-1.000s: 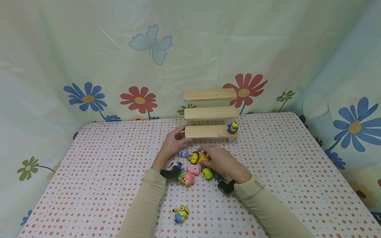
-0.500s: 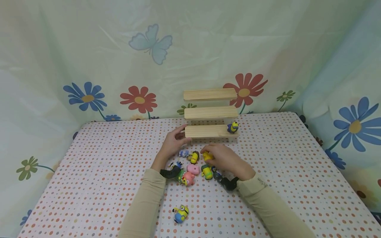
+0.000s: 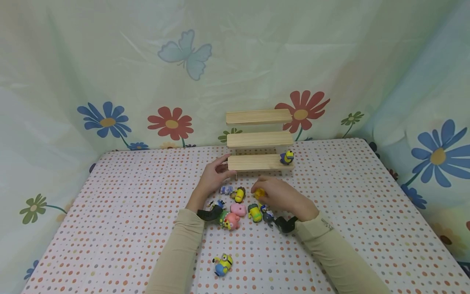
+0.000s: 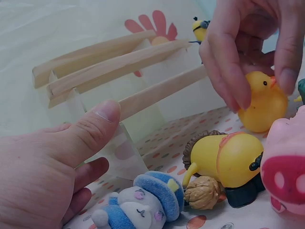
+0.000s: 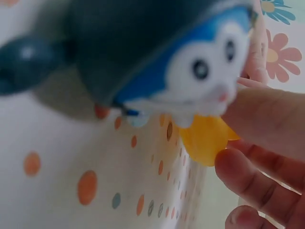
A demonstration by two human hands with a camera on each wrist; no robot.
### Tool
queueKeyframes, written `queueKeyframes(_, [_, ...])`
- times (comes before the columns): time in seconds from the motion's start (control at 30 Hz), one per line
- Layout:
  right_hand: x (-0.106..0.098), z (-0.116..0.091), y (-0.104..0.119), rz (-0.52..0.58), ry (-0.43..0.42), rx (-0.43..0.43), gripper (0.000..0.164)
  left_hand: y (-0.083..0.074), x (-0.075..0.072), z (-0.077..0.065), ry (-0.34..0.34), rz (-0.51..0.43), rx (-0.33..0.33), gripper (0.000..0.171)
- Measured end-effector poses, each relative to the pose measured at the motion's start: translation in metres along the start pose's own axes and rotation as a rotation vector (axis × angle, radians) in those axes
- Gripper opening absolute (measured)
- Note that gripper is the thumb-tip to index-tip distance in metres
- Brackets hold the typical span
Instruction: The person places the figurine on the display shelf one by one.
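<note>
My right hand (image 3: 280, 197) holds a yellow rubber duck (image 4: 263, 112) by its head, between thumb and fingers. In the left wrist view the duck is upright, low over the spotted cloth. My left hand (image 3: 214, 176) grips the left end of a three-tier wooden display stand (image 3: 253, 162), thumb at the lowest shelf's end. Below that hand lie a small figure in a blue hat (image 4: 138, 205) and a yellow minion figure (image 4: 233, 160). A pink pig (image 4: 286, 167) is beside them. Close to the right wrist camera looms a dark-hooded blue-and-white figure (image 5: 190, 67).
A minion in blue (image 3: 287, 157) stands on the lowest shelf's right end. Several more toys, among them a green-and-yellow one (image 3: 255, 213) and a pink-headed one (image 3: 230, 220), cluster between the forearms. Another minion (image 3: 222, 264) lies nearer the front. A printed curtain (image 3: 235, 61) hangs behind.
My right hand has moved a little to the right with the duck, away from the yellow minion beside it. The left hand has stayed at the stand.
</note>
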State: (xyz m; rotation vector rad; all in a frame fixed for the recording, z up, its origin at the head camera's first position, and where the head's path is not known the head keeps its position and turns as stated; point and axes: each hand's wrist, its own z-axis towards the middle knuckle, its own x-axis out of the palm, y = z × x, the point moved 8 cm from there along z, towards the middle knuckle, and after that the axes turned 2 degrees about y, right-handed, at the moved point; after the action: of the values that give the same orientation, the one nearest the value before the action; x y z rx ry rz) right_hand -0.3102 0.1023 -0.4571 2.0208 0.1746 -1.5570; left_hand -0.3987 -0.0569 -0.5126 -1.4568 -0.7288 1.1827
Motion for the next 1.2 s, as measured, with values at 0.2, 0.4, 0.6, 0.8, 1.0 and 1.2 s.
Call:
queueKeyframes(0.2, [-0.004,0.000,0.000,-0.011,-0.023,-0.020,0.024,0.000,0.001,0.000,0.012,0.011,-0.009,0.071])
queueKeyframes(0.4, [-0.004,0.002,-0.001,-0.020,-0.013,-0.001,0.024,-0.001,-0.001,-0.002,-0.003,0.005,-0.005,0.072])
queueKeyframes(0.6, [-0.009,0.000,-0.002,0.014,-0.026,0.022,0.024,-0.004,-0.001,-0.003,-0.018,0.013,0.027,0.073])
queueKeyframes(0.8, [-0.026,-0.004,-0.002,-0.026,-0.121,0.002,0.024,-0.004,0.000,-0.002,-0.010,0.004,0.029,0.073])
queueKeyframes(1.0, [-0.051,-0.014,-0.012,-0.027,-0.289,0.070,0.029,-0.008,0.000,-0.003,0.016,0.004,0.030,0.072])
queueKeyframes(1.2, [-0.069,-0.022,-0.025,-0.035,-0.482,0.120,0.029,-0.002,0.000,-0.003,0.007,0.017,0.024,0.073])
